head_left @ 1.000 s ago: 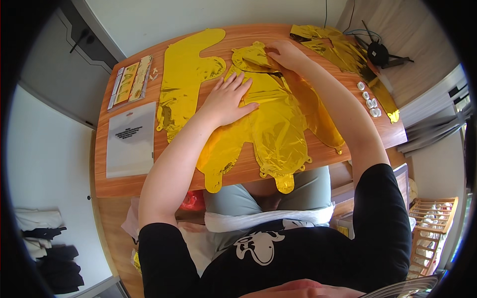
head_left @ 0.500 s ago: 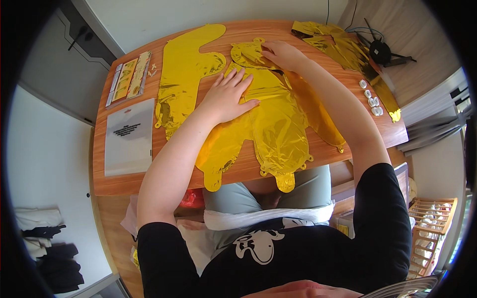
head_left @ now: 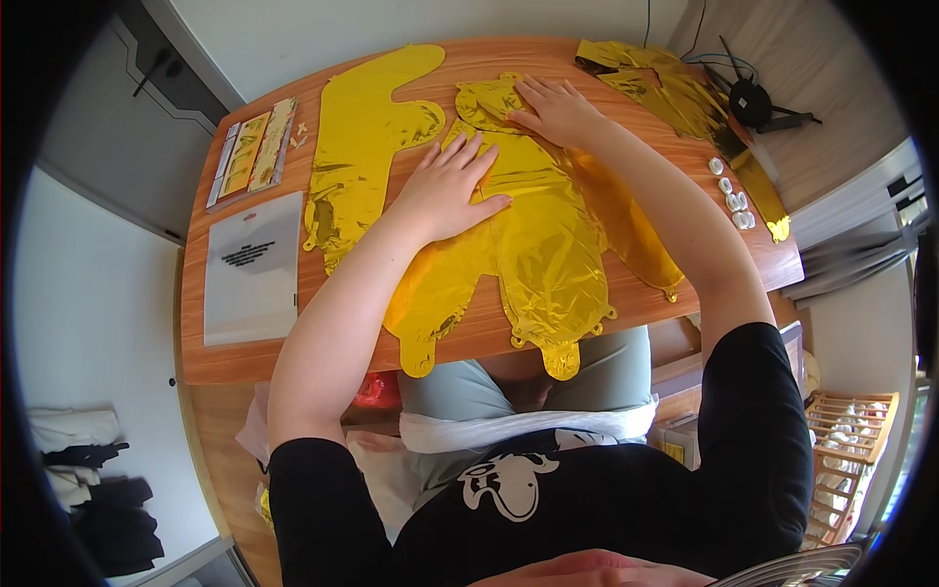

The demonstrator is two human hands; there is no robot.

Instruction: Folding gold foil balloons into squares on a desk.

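A flat gold foil balloon [head_left: 553,245], crinkled and shiny, lies in front of me, its lower tabs reaching over the table's near edge. My left hand [head_left: 452,191] rests flat on its left part, fingers spread. On the upper right, by the rounded top lobe, my right hand [head_left: 559,112] lies palm down with fingers stretched out. Neither hand grips anything. Part of the balloon is hidden under my hands and right forearm. Just left is another flat gold foil balloon [head_left: 354,127], curved at its far end.
At the far right, more gold foil [head_left: 675,98] lies near a black router-like device [head_left: 749,103]. Several small white rolls [head_left: 732,201] sit along the right side. On the left are a clear plastic sleeve [head_left: 252,284], a printed package [head_left: 249,157] and small pale pieces [head_left: 299,135] on the wooden table [head_left: 235,362].
My right hand has opened out, its fingers going from bent at the balloon's upper edge to stretched flat. My left hand stays in place.
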